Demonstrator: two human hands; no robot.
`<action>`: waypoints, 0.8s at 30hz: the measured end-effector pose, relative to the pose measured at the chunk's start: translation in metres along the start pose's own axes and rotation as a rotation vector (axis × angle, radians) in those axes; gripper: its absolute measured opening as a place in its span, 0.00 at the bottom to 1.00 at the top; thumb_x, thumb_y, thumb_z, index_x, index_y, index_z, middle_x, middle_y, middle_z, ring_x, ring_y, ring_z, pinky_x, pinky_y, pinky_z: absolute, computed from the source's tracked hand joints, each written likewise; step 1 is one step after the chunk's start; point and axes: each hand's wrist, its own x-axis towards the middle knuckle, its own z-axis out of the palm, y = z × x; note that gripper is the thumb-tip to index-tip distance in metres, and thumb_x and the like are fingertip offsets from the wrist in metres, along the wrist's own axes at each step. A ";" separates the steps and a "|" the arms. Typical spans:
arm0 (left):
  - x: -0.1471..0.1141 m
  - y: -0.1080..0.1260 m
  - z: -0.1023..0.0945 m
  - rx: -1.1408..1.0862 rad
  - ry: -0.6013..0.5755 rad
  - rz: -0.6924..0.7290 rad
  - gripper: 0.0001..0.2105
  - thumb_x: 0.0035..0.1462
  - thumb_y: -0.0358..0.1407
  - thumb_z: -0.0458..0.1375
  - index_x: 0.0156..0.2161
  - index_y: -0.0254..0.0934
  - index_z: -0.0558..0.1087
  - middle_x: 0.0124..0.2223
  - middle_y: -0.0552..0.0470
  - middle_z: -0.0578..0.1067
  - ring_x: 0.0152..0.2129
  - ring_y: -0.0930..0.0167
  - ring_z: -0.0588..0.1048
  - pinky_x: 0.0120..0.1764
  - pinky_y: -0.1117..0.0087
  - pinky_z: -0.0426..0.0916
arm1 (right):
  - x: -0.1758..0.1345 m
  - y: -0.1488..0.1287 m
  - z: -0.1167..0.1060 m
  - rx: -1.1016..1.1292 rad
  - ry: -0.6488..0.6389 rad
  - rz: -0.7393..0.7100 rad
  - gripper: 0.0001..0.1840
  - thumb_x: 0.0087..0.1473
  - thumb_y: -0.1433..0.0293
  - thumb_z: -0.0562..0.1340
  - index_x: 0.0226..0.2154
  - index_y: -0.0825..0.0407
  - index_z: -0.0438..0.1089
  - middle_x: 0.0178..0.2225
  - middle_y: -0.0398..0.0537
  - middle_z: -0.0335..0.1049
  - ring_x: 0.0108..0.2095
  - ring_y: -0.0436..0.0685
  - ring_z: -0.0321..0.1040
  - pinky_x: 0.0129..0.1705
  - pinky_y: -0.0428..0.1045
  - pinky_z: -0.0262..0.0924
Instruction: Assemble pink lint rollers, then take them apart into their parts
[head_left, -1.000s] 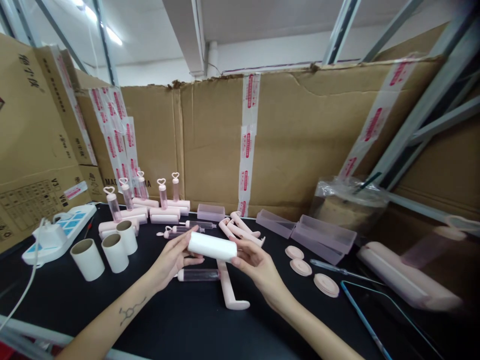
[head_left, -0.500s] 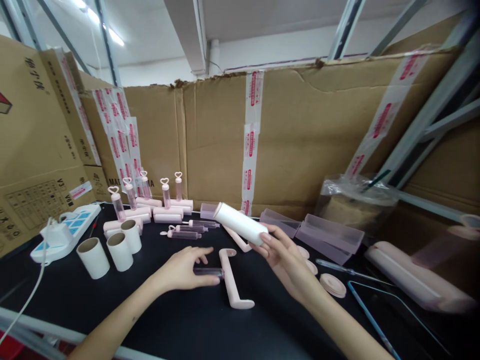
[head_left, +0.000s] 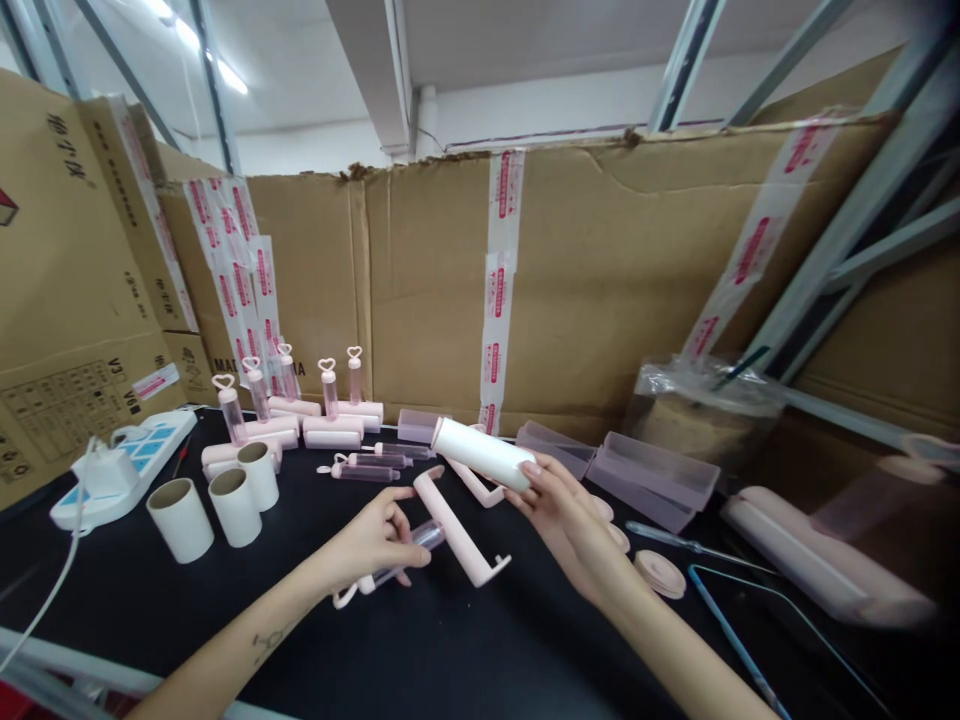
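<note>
My left hand (head_left: 371, 540) is closed around the clear pink handle (head_left: 429, 534) of a lint roller. A heart-shaped loop (head_left: 345, 597) sticks out below that hand, and a pale pink roller frame (head_left: 456, 530) with bent ends is joined to the handle's other end, tilted. My right hand (head_left: 559, 495) grips one end of a white lint roll (head_left: 484, 453), its pink-rimmed far end pointing up to the left. The roll is apart from the frame. Behind it lies another pink frame (head_left: 474, 482), partly hidden.
Three white rolls (head_left: 180, 520) stand left by a power strip (head_left: 139, 470). Behind are finished rollers (head_left: 332, 432) and loose clear handles (head_left: 367, 470). To the right lie clear covers (head_left: 660, 480), pink discs (head_left: 660, 573), a screwdriver (head_left: 675, 540) and a blue-edged tablet (head_left: 731, 630). Cardboard (head_left: 420, 300) walls the back.
My left hand has closed on the handle and lifted it with its frame, which has turned and tilted. The lint roll in my right hand has hardly moved.
</note>
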 end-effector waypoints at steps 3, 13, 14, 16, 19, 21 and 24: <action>0.001 -0.001 0.009 -0.205 -0.021 0.055 0.26 0.40 0.31 0.65 0.47 0.34 0.65 0.32 0.54 0.64 0.25 0.74 0.68 0.22 0.73 0.68 | 0.000 0.004 0.001 0.012 0.009 0.033 0.10 0.48 0.61 0.64 0.35 0.45 0.69 0.39 0.41 0.73 0.41 0.56 0.68 0.45 0.50 0.62; -0.006 -0.006 0.024 -0.431 -0.100 0.156 0.25 0.48 0.27 0.62 0.49 0.40 0.56 0.40 0.50 0.67 0.37 0.72 0.68 0.34 0.72 0.67 | -0.004 0.013 0.009 0.045 0.025 0.165 0.15 0.48 0.59 0.63 0.38 0.46 0.68 0.37 0.43 0.73 0.35 0.57 0.72 0.40 0.52 0.62; -0.006 -0.006 0.024 -0.434 -0.107 0.165 0.26 0.48 0.28 0.62 0.49 0.41 0.55 0.40 0.51 0.66 0.36 0.73 0.68 0.35 0.71 0.67 | -0.005 0.012 0.010 0.032 0.025 0.169 0.15 0.48 0.59 0.64 0.39 0.46 0.68 0.36 0.44 0.73 0.35 0.58 0.71 0.39 0.51 0.63; -0.006 -0.007 0.024 -0.438 -0.122 0.181 0.27 0.48 0.28 0.62 0.50 0.43 0.54 0.41 0.52 0.66 0.34 0.74 0.68 0.35 0.71 0.67 | -0.007 0.011 0.013 0.016 0.003 0.166 0.16 0.47 0.59 0.64 0.39 0.47 0.68 0.35 0.44 0.72 0.35 0.58 0.71 0.37 0.51 0.63; -0.005 -0.011 0.025 -0.439 -0.150 0.200 0.33 0.48 0.28 0.63 0.53 0.48 0.49 0.42 0.54 0.65 0.31 0.76 0.68 0.34 0.71 0.67 | -0.010 0.008 0.017 0.032 -0.031 0.154 0.14 0.47 0.60 0.64 0.38 0.47 0.69 0.35 0.44 0.71 0.34 0.56 0.70 0.36 0.50 0.63; -0.005 -0.015 0.025 -0.436 -0.171 0.205 0.38 0.48 0.28 0.63 0.56 0.51 0.44 0.41 0.54 0.66 0.31 0.77 0.68 0.34 0.71 0.68 | -0.012 0.007 0.019 0.060 -0.051 0.151 0.14 0.48 0.60 0.64 0.38 0.46 0.70 0.35 0.43 0.70 0.33 0.54 0.68 0.35 0.49 0.63; -0.005 -0.018 0.025 -0.434 -0.225 0.191 0.42 0.48 0.29 0.63 0.58 0.51 0.38 0.41 0.54 0.67 0.31 0.76 0.68 0.34 0.72 0.68 | -0.014 0.005 0.022 0.098 -0.089 0.149 0.15 0.49 0.60 0.64 0.41 0.44 0.69 0.35 0.41 0.68 0.34 0.53 0.66 0.35 0.48 0.62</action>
